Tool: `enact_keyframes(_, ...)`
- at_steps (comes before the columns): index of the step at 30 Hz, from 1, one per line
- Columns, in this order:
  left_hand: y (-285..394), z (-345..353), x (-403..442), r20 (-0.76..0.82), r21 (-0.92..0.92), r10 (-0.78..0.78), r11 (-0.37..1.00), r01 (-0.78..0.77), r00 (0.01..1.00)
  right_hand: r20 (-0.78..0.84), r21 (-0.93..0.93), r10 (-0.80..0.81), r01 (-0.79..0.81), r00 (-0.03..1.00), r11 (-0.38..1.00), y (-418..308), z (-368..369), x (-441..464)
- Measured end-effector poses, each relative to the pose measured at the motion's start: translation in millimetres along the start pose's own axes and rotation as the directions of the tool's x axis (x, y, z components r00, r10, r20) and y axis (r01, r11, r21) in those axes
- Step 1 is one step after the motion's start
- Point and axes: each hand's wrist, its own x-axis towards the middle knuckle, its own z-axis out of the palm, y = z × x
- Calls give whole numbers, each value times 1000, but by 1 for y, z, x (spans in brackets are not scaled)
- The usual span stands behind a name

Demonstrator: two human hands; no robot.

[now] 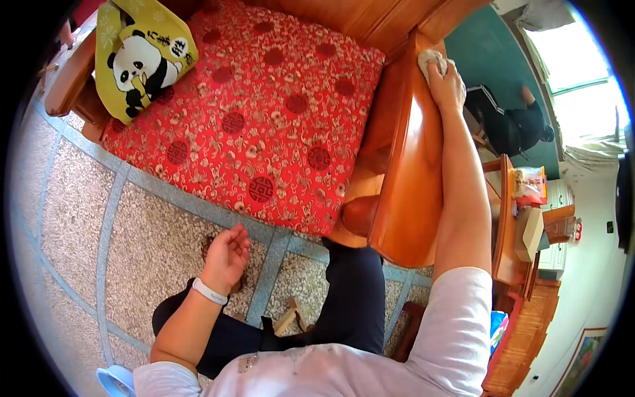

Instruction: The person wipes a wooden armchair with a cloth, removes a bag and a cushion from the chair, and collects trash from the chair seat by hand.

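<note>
My right hand [447, 85] is closed round a pale crumpled cloth [430, 61], pressed against the far end of the glossy wooden armrest [410, 192]. That arm stretches along the armrest's right side. My left hand [227, 257] hangs over the speckled floor with nothing in it, its fingers loosely curled but apart. A white band circles the left wrist. Just beyond the left hand lies the front edge of the red patterned seat cushion [264, 119], which the hand does not touch.
A yellow panda bag [142, 63] drapes over the opposite armrest at the left. Another person in dark clothes [512, 122] is beyond the chair at the upper right. On a wooden table [506, 231] at the right sit a food packet [529, 185] and a box [528, 235]. A blue object [116, 380] is at lower left.
</note>
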Motion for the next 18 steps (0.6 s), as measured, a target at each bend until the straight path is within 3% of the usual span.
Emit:
enact_keyframes(5, -1, 6, 1, 57, 13, -40, 999, 40, 998, -61, -59, 45, -49, 997, 997, -10, -5, -12)
enact_keyframes(13, 1, 6, -4, 149, 80, 21, 996, -33, 989, 24, -43, 149, -147, 989, 988, -37, -55, -97)
enact_keyframes(15, 2, -2, -2, 225, 57, -55, 997, 43, 973, 12, -42, 138, -137, 990, 990, -43, -65, -117)
enact_keyframes(18, 5, -7, -10, 219, 84, -60, 996, 43, 974, -17, -3, 144, -144, 990, 990, -52, -80, -143)
